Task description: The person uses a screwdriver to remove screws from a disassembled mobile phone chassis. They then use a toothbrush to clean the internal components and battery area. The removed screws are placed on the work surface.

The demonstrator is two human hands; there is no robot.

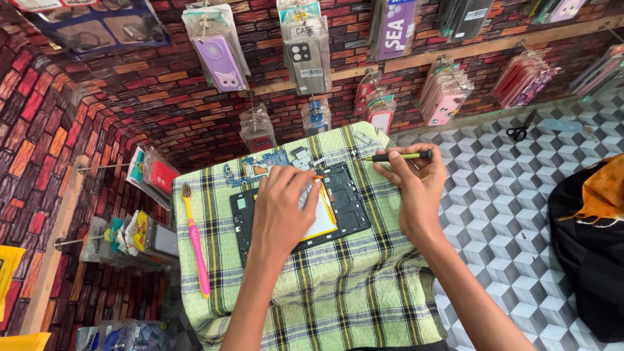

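One opened tablet (pixel 296 211), back cover off, lies flat near the middle of a green plaid cloth (pixel 325 292) draped over a small stand; its black frame and pale battery face upward. Left hand (pixel 283 211) rests palm-down on the tablet, fingers spread across the battery and upper edge, pressing rather than gripping; nothing is enclosed in it. Right hand (pixel 416 188) sits just beside the tablet's right edge, thumb and fingers pinched closed round one precision screwdriver (pixel 398 156) with a yellow-green shaft and black cap, held roughly level with its tip pointing left, above the tablet's upper right corner. Whether the tip touches the frame cannot be told. One blue circuit board (pixel 257 168) lies on the cloth just past the tablet's top edge, with a few small loose parts (pixel 302 157) beside it. One pink-handled toothbrush (pixel 195 240) lies lengthwise along the cloth's left side, well apart from the tablet. Floor (pixel 520 214) to the right shows a grey-and-white cube pattern; one pair of scissors (pixel 520 132) lies there near the wall. Wall (pixel 130 97) carries red brick-pattern covering, with many packaged phone cases (pixel 221 55) hanging on pegs. One dark bag with orange cloth (pixel 591 240) sits at the right edge.
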